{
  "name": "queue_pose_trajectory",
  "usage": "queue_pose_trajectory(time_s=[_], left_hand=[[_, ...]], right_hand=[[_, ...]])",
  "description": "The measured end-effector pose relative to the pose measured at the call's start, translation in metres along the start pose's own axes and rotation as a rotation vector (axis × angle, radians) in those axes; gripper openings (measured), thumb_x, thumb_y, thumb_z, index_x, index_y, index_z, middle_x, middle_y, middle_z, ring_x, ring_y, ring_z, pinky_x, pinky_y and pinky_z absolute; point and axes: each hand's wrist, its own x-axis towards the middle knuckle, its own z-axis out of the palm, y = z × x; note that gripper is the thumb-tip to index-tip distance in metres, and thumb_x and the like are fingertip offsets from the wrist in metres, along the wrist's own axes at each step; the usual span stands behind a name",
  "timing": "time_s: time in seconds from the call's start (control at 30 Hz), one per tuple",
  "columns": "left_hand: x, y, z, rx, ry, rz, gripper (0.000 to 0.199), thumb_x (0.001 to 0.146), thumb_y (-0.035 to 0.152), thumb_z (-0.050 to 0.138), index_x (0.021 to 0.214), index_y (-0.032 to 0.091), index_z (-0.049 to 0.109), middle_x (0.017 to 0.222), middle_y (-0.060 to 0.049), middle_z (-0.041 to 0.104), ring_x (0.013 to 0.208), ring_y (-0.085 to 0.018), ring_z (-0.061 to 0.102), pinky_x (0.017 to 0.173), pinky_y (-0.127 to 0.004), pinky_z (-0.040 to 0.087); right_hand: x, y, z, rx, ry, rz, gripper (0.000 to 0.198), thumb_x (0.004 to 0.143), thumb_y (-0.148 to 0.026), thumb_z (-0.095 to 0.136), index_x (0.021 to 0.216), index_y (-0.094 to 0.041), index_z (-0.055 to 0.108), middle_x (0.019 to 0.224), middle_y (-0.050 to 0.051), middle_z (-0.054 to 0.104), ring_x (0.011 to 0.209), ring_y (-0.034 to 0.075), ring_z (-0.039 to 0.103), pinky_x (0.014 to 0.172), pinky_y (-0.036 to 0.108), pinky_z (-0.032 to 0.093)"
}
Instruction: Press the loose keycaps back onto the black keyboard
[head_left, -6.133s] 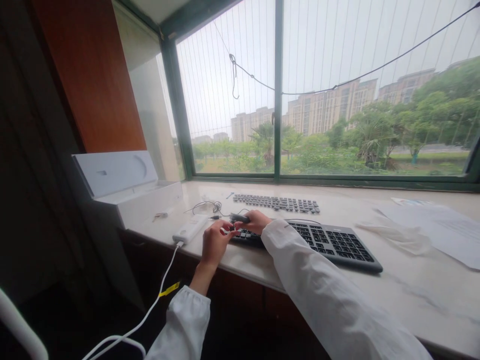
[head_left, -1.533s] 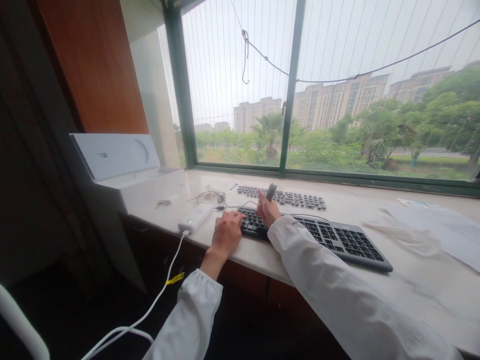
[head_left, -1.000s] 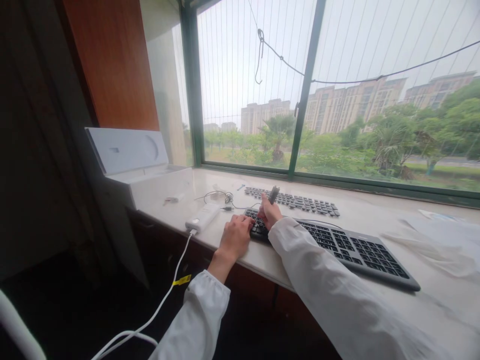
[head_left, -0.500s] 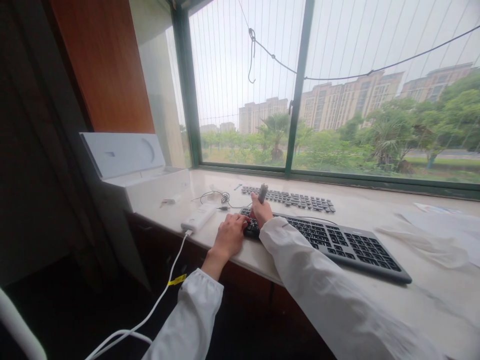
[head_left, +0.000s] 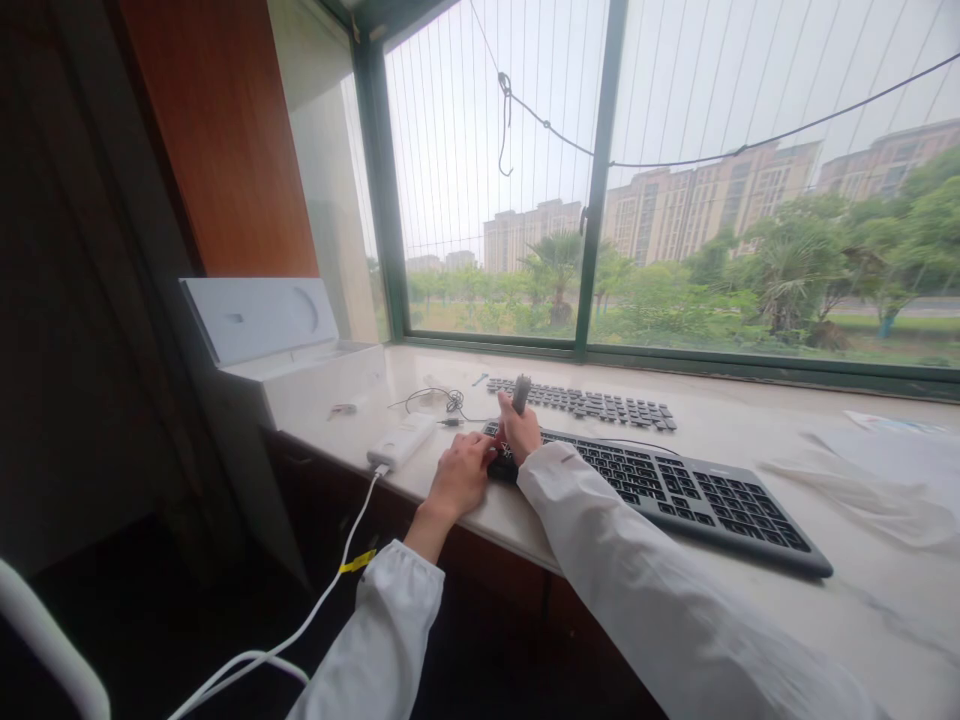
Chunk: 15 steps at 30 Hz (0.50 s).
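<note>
A black keyboard lies at a slant along the front of the counter, its sockets bared of keycaps over much of its length. My left hand rests at its left end, with bent fingers pressed on the edge; the fingertips are partly hidden. Over the same end, my right hand is closed round a dark stick-shaped tool that stands nearly upright. The tool's lower end is hidden behind the fingers. Behind the keyboard, loose keycaps lie in rows.
A white power strip with a white cable lies left of my hands. Near it are a coiled dark cord and an open white box. Crumpled white tissue or plastic and papers are at the right.
The view has shifted slightly. My right hand and the upright tool have moved a little at the keyboard's left end; the left hand stays there.
</note>
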Motion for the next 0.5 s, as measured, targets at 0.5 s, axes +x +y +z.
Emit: queue_pose_trajectory(time_s=[0.5], left_hand=[[0.011,-0.02,0.008,-0.243,0.035,0.059,0.021,0.085,0.031,0.055,0.1,0.028,0.069,0.103,0.0,0.066,0.098,-0.018,0.055,0.09,-0.028,0.042]], right_hand=[[-0.012,0.003,0.005,-0.42,-0.077,-0.375,0.05,0.082,-0.058,0.045,0.053,-0.02,0.031,0.049,-0.004,0.031,0.051,0.01,0.028,0.048,0.025,0.023]])
